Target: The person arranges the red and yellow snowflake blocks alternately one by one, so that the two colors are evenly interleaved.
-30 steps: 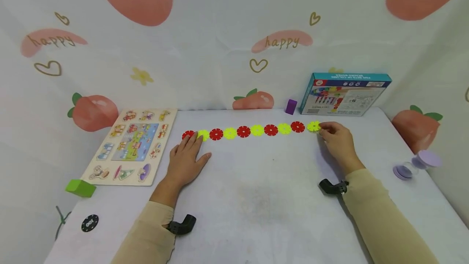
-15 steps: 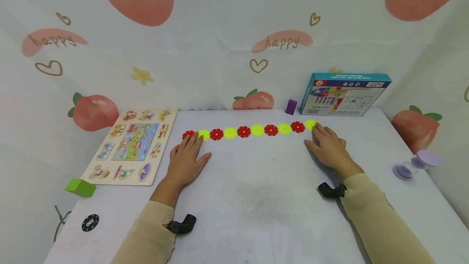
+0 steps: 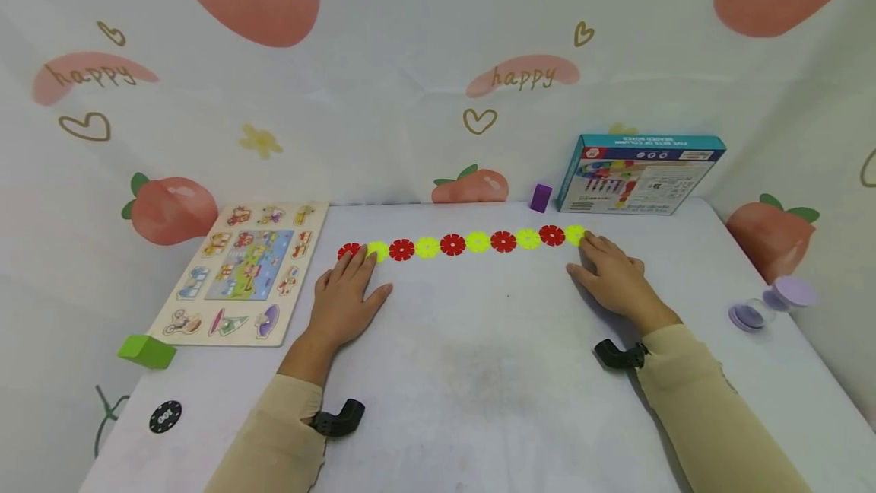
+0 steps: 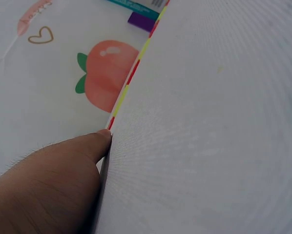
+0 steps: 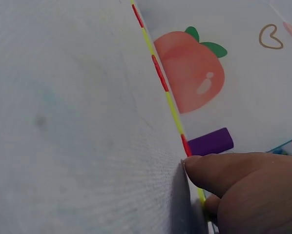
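Note:
A row of notched plastic discs, red [image 3: 452,244] and yellow [image 3: 477,242] in turn, lies flat across the far part of the table. My left hand [image 3: 345,303] rests palm down at the row's left end, its fingertips on the end red disc [image 3: 349,249] and the yellow disc [image 3: 377,251] beside it, partly covering both. At the other end my right hand [image 3: 612,276] lies with fingers extended, touching the last yellow disc [image 3: 575,235]. In both wrist views the discs appear edge-on as a thin coloured strip.
A wooden picture puzzle board [image 3: 294,303] lies at left, with a green block [image 3: 147,352] and a black chip [image 3: 166,417] nearer. A purple block [image 3: 541,198] and a bead-set box [image 3: 636,176] stand at the back right. A lilac-lidded clear container [image 3: 769,303] is far right.
My right hand has gone from pinching the last yellow disc to resting flat-fingered on it. That disc has moved left against its red neighbour. The left hand stays in place.

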`<state>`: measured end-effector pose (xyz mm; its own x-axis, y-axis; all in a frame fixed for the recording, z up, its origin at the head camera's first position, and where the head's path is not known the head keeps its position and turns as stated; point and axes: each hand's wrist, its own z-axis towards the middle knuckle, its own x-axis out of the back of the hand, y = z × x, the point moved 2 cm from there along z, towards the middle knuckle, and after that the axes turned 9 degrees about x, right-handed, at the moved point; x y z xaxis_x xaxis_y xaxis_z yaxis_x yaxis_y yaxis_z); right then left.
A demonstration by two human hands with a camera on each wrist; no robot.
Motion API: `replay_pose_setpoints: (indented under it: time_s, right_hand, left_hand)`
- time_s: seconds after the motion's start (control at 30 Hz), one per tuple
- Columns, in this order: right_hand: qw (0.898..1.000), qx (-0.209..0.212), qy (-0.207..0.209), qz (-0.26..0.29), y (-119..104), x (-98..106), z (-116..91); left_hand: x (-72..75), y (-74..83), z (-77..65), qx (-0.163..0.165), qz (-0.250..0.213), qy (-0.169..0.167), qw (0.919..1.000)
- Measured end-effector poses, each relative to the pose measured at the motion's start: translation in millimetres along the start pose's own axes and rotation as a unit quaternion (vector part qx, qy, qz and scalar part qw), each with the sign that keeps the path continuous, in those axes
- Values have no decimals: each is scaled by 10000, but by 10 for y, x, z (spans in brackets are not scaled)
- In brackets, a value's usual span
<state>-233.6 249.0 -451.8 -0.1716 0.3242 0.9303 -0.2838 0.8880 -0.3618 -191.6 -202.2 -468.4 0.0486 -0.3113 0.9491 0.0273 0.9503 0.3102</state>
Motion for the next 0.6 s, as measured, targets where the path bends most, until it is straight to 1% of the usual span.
replay_pose_setpoints:
  time_s: [0.27,0.43,0.6]
  right_hand:
    - [10000,56,42,23,12,-28,4]
    - [9999,127,47,88,28,-55,9]
    - [9988,69,208,437,17,-76,-19]
  left_hand:
    - [3,1,6,-26,-33,-36,10000]
    - [-16,-16,3,15,-71,-62,10000]
    - [-76,-40,-7,7,-101,-41,9999]
